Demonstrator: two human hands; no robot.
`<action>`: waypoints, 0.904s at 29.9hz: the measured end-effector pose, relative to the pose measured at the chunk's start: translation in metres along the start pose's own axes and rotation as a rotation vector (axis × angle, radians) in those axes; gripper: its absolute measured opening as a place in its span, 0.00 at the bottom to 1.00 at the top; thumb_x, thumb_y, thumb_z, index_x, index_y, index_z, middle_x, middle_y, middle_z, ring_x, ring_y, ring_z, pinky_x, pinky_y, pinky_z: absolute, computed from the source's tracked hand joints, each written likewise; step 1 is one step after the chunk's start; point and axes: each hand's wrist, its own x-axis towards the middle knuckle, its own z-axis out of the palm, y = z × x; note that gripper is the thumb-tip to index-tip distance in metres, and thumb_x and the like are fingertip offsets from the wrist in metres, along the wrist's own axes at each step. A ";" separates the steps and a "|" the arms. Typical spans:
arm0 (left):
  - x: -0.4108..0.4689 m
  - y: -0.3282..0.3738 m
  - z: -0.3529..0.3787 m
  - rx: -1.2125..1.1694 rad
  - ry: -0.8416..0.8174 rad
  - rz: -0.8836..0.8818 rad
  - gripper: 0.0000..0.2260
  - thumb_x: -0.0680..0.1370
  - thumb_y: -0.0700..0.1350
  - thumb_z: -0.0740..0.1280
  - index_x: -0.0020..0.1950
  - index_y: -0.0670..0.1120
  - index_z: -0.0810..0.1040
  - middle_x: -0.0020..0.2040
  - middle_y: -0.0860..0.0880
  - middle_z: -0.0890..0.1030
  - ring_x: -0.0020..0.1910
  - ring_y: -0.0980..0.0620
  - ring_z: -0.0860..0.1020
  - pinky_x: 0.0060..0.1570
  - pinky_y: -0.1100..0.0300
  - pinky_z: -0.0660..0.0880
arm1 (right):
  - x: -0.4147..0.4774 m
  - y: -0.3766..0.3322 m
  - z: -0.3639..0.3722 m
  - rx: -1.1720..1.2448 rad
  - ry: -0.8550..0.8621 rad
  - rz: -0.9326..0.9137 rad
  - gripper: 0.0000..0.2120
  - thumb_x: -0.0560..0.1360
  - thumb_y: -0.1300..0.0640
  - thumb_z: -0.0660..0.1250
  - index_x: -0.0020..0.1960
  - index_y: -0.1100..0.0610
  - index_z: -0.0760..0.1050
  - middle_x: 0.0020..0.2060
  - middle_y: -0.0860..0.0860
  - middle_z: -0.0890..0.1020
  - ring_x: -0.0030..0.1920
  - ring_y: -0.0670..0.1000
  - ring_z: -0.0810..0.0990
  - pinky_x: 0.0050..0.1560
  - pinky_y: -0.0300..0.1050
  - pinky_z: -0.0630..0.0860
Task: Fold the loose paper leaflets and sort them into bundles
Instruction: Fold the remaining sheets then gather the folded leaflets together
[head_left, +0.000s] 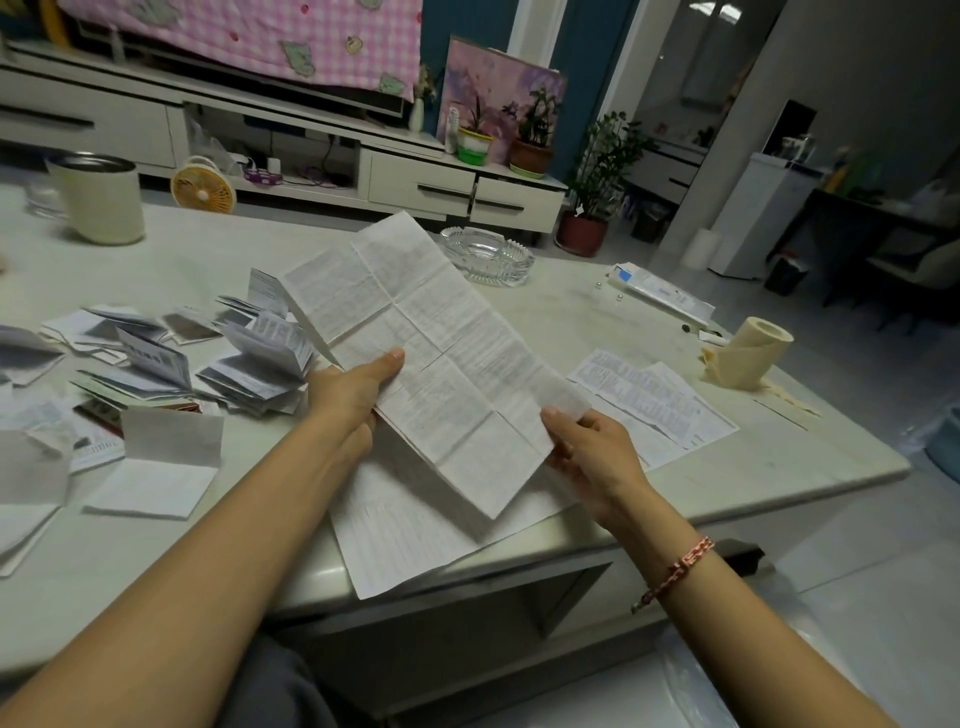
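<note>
Head view: left hand (353, 391) and right hand (595, 453) pinch leaflet (436, 343), print illegible

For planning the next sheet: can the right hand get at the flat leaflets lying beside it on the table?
Probably yes. The flat leaflets lie uncovered close beside the right hand, nothing between; it must first release the long leaflet it pinches.
</note>
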 end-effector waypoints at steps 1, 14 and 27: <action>-0.002 0.002 0.000 -0.010 -0.008 -0.035 0.12 0.72 0.34 0.71 0.54 0.39 0.77 0.53 0.42 0.81 0.44 0.48 0.81 0.43 0.53 0.79 | 0.001 0.000 -0.004 -0.059 0.016 -0.008 0.05 0.76 0.62 0.66 0.46 0.65 0.76 0.38 0.55 0.81 0.37 0.50 0.80 0.34 0.39 0.77; -0.017 0.025 -0.028 0.795 -0.269 -0.369 0.14 0.71 0.45 0.73 0.53 0.39 0.77 0.46 0.39 0.82 0.45 0.41 0.80 0.51 0.48 0.78 | 0.011 -0.010 -0.071 -0.601 -0.057 0.023 0.09 0.74 0.62 0.68 0.36 0.58 0.73 0.29 0.48 0.77 0.32 0.45 0.76 0.33 0.37 0.73; -0.020 0.015 -0.018 0.893 -0.085 -0.142 0.23 0.72 0.32 0.70 0.65 0.31 0.69 0.64 0.36 0.73 0.51 0.43 0.71 0.49 0.53 0.65 | 0.028 -0.001 -0.065 -0.577 0.091 -0.016 0.15 0.72 0.58 0.71 0.47 0.71 0.77 0.43 0.63 0.82 0.41 0.54 0.79 0.45 0.48 0.77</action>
